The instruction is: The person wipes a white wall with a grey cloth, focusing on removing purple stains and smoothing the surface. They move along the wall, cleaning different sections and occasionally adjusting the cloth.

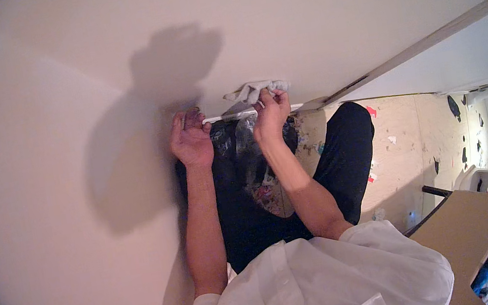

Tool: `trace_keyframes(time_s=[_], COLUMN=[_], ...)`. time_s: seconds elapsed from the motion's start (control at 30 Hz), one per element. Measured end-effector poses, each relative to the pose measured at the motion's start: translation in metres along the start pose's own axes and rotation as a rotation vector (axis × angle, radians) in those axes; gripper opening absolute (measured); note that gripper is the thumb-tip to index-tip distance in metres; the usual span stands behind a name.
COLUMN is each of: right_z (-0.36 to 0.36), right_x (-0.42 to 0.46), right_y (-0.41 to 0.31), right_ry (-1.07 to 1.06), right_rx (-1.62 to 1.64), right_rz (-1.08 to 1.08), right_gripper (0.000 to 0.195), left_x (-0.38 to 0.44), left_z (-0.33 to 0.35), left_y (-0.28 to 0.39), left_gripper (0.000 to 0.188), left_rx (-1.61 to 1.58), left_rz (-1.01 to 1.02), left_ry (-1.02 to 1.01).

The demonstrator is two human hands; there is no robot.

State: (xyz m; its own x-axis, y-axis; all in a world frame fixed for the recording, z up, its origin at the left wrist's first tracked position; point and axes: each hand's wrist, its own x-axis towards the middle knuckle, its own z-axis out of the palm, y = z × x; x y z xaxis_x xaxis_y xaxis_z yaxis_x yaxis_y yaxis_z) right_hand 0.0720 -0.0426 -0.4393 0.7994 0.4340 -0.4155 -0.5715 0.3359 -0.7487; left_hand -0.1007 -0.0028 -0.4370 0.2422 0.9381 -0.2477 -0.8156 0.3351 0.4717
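Note:
My right hand [272, 117] pinches a crumpled whitish cloth [258, 91] against the pale wall [300, 24] in front of me. A little to the left, my left hand [192, 141] is raised by the corner where two walls meet. Its fingers are loosely curled and apart, with nothing visible in them. Some of those fingertips look dark, from shadow or dirt. Below the hands, a black plastic bag [247, 142] lies between my legs, partly hidden by my right forearm.
A side wall [38, 185] rises close on my left. Scraps litter the light floor [397, 123] at right. A wooden trim strip [418, 45] slants across the wall. A brown board or tabletop [462, 228] stands at lower right, near a white plastic bin [483, 179].

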Motion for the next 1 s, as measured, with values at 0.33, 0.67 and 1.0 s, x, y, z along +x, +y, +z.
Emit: trace_keyframes(time_s=[0.33, 0.67, 1.0], right_z=[-0.047, 0.026, 0.008], right_x=[0.059, -0.007, 0.026], right_y=[0.125, 0.087, 0.164], right_ry=[0.076, -0.084, -0.129], right_rx=[-0.059, 0.191, 0.024], right_rz=[0.339, 0.725, 0.789], right_gripper=[0.012, 0.004, 0.006], left_x=[-0.015, -0.033, -0.042], left_z=[-0.001, -0.006, 0.001], left_y=[0.008, 0.017, 0.019], left_gripper=[0.030, 0.034, 0.036], left_rx=[-0.028, -0.093, -0.198], left_rz=[0.025, 0.050, 0.048], left_ry=[-0.066, -0.140, -0.207])
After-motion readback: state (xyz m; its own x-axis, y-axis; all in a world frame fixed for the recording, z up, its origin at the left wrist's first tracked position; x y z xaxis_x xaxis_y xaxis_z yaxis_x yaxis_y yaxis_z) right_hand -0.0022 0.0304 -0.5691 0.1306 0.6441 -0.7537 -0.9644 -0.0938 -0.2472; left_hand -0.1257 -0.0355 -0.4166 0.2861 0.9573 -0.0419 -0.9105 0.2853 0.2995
